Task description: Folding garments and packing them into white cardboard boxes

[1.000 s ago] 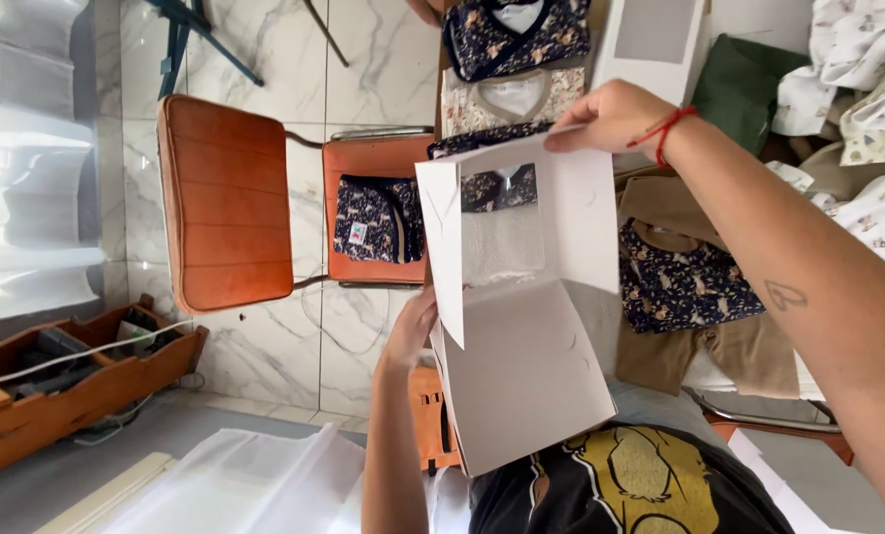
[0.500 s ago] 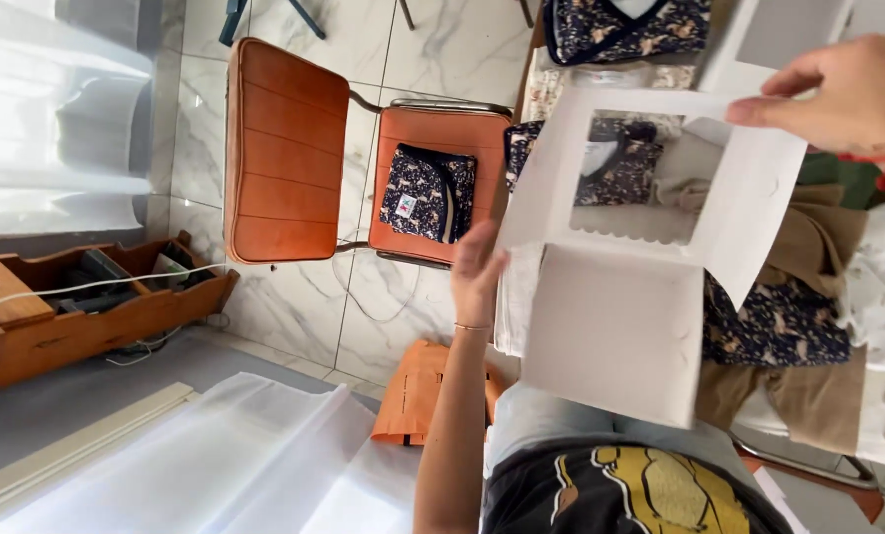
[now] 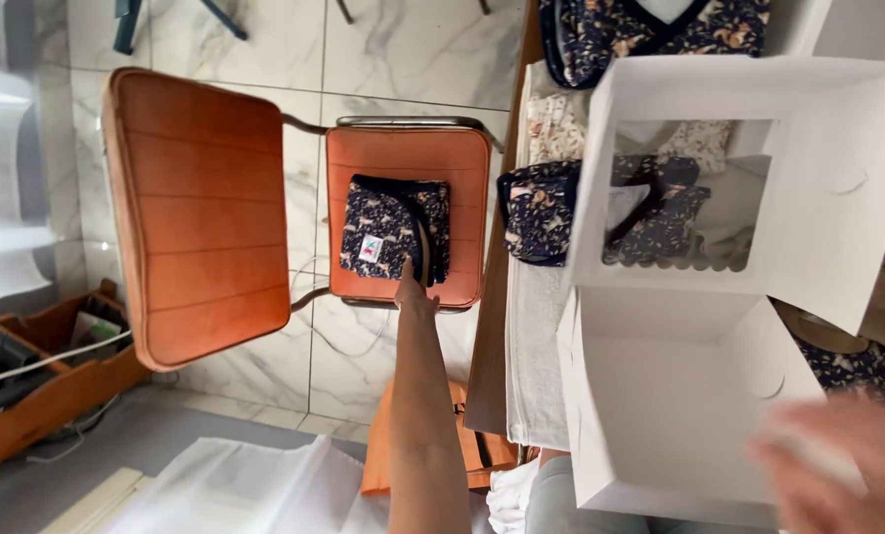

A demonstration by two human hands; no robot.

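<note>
My left hand (image 3: 415, 289) touched the folded navy garment (image 3: 395, 229) on the orange chair (image 3: 403, 158), fingers pressed together; my blurred right hand (image 3: 838, 465) held the white box (image 3: 680, 396), its fingers too blurred to tell.

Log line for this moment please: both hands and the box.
left hand: fingertips on folded dark patterned garment on orange chair | right hand: blurred, at white window box | box: open

place: home clothing-packing room | marble floor (image 3: 403, 59) | orange chair (image 3: 205, 213) | folded garments (image 3: 395, 229) | gift box (image 3: 699, 326)
</note>
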